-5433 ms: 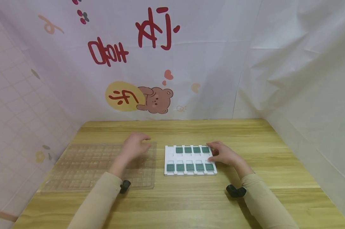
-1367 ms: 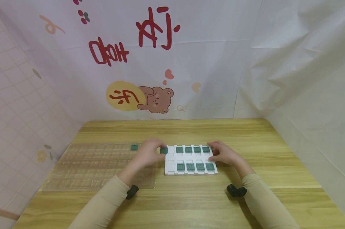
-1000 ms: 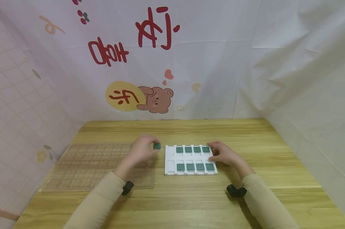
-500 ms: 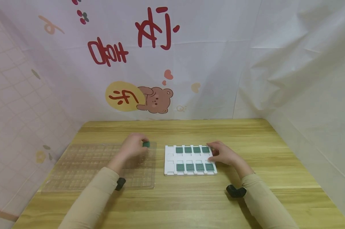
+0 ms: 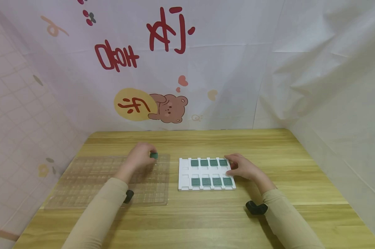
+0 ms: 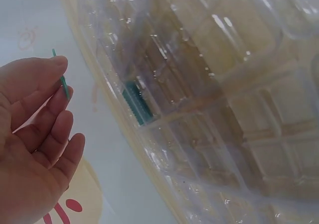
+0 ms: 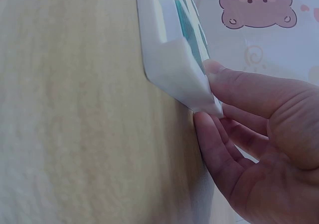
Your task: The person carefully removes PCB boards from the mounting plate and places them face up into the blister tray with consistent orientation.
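Observation:
Above the back right part of a clear plastic blister tray point(image 5: 112, 183), my left hand point(image 5: 139, 156) pinches a small square green circuit board point(image 5: 154, 155) between thumb and fingers. In the left wrist view this board is edge-on, apart from the tray. Another green board point(image 6: 137, 103) sits in one of the clear tray's compartments; in the head view the hand covers it. My right hand point(image 5: 245, 167) grips the right edge of a white slotted tray point(image 5: 203, 172), thumb on top and fingers at the side. Green boards point(image 5: 217, 181) fill both its rows except the leftmost slots.
Both trays lie flat on a wood-grain table point(image 5: 225, 221), the clear one left and the white one right, with a narrow gap between them. A printed white cloth point(image 5: 225, 62) hangs behind the table and along both sides.
The front-left green board has left the white tray, pinched in my left hand, which has carried it left over the clear tray. A board now lies in the clear tray. My right hand stays put.

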### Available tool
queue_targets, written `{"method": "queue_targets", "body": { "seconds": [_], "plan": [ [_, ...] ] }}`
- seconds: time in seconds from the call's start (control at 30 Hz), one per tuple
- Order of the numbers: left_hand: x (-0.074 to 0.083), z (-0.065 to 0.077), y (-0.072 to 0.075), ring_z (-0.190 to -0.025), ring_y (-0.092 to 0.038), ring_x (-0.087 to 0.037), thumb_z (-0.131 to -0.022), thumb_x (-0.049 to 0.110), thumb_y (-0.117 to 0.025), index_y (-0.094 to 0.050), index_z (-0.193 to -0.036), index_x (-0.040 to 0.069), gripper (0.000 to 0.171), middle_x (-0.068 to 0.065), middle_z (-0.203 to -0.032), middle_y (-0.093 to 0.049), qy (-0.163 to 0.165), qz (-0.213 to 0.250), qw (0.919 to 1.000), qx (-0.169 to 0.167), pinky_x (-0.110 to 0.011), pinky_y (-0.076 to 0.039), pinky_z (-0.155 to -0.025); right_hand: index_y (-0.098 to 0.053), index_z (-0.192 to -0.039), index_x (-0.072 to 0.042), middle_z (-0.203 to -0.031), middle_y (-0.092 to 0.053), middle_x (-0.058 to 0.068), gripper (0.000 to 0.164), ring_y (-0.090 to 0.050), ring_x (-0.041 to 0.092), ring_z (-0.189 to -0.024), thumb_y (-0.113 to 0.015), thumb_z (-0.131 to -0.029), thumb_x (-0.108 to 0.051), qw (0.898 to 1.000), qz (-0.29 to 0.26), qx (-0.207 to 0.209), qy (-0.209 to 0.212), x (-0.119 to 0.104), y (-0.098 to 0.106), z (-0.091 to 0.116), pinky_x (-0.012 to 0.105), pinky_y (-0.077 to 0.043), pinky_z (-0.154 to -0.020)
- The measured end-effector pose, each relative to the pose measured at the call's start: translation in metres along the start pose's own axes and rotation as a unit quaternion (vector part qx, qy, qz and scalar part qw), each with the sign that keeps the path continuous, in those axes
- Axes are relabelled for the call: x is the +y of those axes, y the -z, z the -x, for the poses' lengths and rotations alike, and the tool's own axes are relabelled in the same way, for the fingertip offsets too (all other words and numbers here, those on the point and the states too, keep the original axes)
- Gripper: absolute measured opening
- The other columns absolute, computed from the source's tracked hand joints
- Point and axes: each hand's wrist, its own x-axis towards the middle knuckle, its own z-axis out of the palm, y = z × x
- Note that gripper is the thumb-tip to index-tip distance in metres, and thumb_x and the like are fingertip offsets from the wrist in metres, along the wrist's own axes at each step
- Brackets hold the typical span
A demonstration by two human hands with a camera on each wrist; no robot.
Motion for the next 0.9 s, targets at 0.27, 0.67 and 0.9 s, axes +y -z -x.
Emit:
{"method": "queue_targets", "body": {
  "seconds": [0.27,0.67,0.9],
  "plan": [
    [-0.004,-0.003,-0.005,-0.096,-0.057,-0.031,-0.08,0.002,-0.075,-0.074,-0.095,0.004,0.016,-0.006,-0.093,-0.07,0.011,-0.023,0.9995,-0.021,-0.046,-0.047,-0.087,-0.046,-0.14,0.01,-0.136,-0.044,0.031,0.071,-0.06,0.029,-0.102,-0.08,-0.083,-0.015,1.0,0.009,0.001,-0.002,0.0,-0.001,0.0,0.05,-0.044,-0.096],
    [-0.01,-0.005,-0.013,-0.099,-0.057,-0.032,-0.081,0.004,-0.076,-0.074,-0.097,0.004,0.016,-0.007,-0.096,-0.069,0.013,-0.049,0.9979,-0.039,-0.048,-0.045,-0.092,-0.045,-0.141,0.01,-0.138,-0.042,0.032,0.072,-0.059,0.032,-0.104,-0.08,-0.084,-0.016,1.0,0.005,0.0,-0.005,-0.001,0.0,0.001,0.053,-0.044,-0.097],
    [-0.01,-0.008,-0.017,-0.095,-0.057,-0.029,-0.081,0.004,-0.076,-0.074,-0.095,0.005,0.014,-0.006,-0.094,-0.069,0.021,-0.054,0.9971,-0.048,-0.046,-0.045,-0.091,-0.046,-0.141,0.009,-0.138,-0.043,0.03,0.071,-0.058,0.032,-0.105,-0.08,-0.084,-0.016,1.0,0.009,0.0,-0.013,-0.002,0.0,0.001,0.053,-0.043,-0.098]
  ]
}}
